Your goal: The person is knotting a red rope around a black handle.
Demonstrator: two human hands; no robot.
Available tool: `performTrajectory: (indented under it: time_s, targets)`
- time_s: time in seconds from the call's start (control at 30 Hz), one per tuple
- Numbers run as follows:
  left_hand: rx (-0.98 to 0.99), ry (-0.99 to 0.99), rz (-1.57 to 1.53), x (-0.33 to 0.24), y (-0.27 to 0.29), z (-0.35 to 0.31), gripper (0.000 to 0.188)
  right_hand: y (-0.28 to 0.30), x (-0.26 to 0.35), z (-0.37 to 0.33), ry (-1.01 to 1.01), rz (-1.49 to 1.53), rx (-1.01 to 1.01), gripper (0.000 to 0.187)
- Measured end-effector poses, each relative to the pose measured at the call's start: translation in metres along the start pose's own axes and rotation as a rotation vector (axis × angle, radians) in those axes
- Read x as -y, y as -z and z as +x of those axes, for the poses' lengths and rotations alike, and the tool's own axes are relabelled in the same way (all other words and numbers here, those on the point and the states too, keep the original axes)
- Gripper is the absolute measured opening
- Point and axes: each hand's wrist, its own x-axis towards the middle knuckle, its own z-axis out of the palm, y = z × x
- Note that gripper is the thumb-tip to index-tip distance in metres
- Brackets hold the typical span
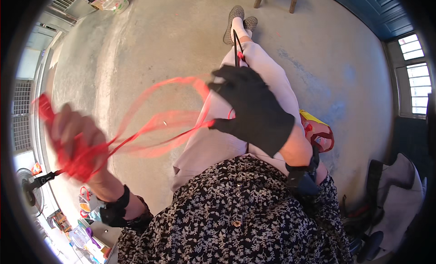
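Note:
My left hand (79, 143), bare and blurred by motion, is closed round a bunch of red ribbon (79, 166). From there thin, see-through red strands (156, 121) stretch in loops across to my right hand (254, 109). That hand wears a black glove; its thumb and fingers are spread apart, and the strands reach both the thumb tip and the fingertips. Beyond the glove, a narrow black loop (235, 46) with a small red piece (240, 56) lies over my outstretched legs (268, 73). What joins it to the ribbon, if anything, is hidden behind the glove.
A yellow and red bag (320, 136) lies beside my right thigh. To the left stand a fan (31, 191) and a cluttered shelf (86, 239). A grey-covered seat (395, 200) is at the lower right; wooden stool legs (293, 1) show at the far side.

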Motion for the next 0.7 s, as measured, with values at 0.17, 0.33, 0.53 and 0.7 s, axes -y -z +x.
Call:
performTrajectory:
  time_s: [0.17, 0.33, 0.53, 0.7]
  targets:
    - [-0.178, -0.208, 0.494, -0.04, 0.004, -0.021, 0.017, 0.022, 0.005, 0.008, -0.564, 1.221, 0.242, 0.007]
    - [-0.4, 0.049, 0.643, 0.007, 0.067, -0.018, 0.037, 0.036, 0.0, -0.023, -0.768, 1.445, -0.055, 0.01]
    - [-0.492, 0.437, 0.738, 0.13, 0.067, 0.016, 0.031, 0.031, 0.008, -0.049, -0.842, 1.665, -0.183, 0.011]
    - [-0.356, 0.434, 1.18, 0.196, 0.065, 0.016, 0.037, 0.033, 0.018, -0.05, -0.919, 1.632, -0.172, 0.008]
